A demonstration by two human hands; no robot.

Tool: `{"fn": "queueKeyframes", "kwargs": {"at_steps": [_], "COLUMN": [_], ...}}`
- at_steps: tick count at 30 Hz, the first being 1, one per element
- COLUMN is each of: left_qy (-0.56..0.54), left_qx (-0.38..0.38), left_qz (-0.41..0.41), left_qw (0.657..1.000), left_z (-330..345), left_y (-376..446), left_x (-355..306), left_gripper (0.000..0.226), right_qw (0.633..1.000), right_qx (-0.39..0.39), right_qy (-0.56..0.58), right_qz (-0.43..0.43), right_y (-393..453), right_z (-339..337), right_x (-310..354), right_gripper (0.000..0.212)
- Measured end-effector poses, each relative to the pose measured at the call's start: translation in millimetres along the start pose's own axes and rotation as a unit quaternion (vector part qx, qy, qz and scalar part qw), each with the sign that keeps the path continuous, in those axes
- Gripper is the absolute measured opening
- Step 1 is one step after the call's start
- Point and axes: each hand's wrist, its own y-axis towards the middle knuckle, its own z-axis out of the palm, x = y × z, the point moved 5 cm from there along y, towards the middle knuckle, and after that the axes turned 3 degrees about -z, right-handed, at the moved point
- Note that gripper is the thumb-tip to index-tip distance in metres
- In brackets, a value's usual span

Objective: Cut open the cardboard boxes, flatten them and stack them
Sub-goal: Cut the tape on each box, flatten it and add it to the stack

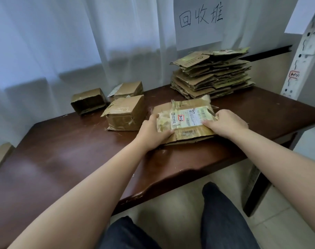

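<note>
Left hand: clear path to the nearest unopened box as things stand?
Probably yes. The nearest taped box sits just left of the left hand on the table, nothing between them. But that hand grips the flattened box and must let go first.

Left hand (154, 131), right hand (225, 123) gripping flattened box (186, 121), brown table (63, 159)

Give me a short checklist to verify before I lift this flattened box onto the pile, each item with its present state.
1. Flattened brown cardboard box with the white shipping label lies flat on the dark wooden table: ok.
2. Left hand has a grip on its left edge: ok.
3. Right hand holds its right edge: ok.
4. Tall stack of flattened brown cardboard looks level enough: ok.
5. Knife out of the way: cannot tell, none visible.
6. All boxes done: not ok, three taped brown boxes remain.
</note>
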Motion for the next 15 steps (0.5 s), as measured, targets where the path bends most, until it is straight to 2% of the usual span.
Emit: {"fn": "queueKeyframes", "kwargs": {"at_steps": [3,7,9,15], "left_qy": [-0.020,-0.007,-0.009,0.003], "left_qx": [-0.036,-0.098,-0.124,-0.146], "left_qz": [0.026,0.076,0.103,0.147], "left_qw": [0.999,0.992,0.987,0.978], "left_z": [-4.4,-17.8,-27.4,-50.1], "left_y": [-1.3,4.8,10.9,36.7], "left_x": [-9.8,-33.9,-46.9,-79.9], "left_gripper": [0.080,0.080,0.081,0.082], "right_qw": [0.999,0.979,0.966,0.954], "right_qx": [-0.047,-0.193,-0.242,-0.285], "right_qy": [-0.010,-0.038,-0.042,-0.040], "right_qz": [-0.010,-0.058,-0.077,-0.086], "right_y": [-4.1,-13.3,-14.0,12.0], "right_z": [-10.8,-36.5,-50.0,-78.7], "right_x": [-2.3,3.3,7.3,6.3], "right_gripper": [0.051,0.047,0.047,0.049]}}
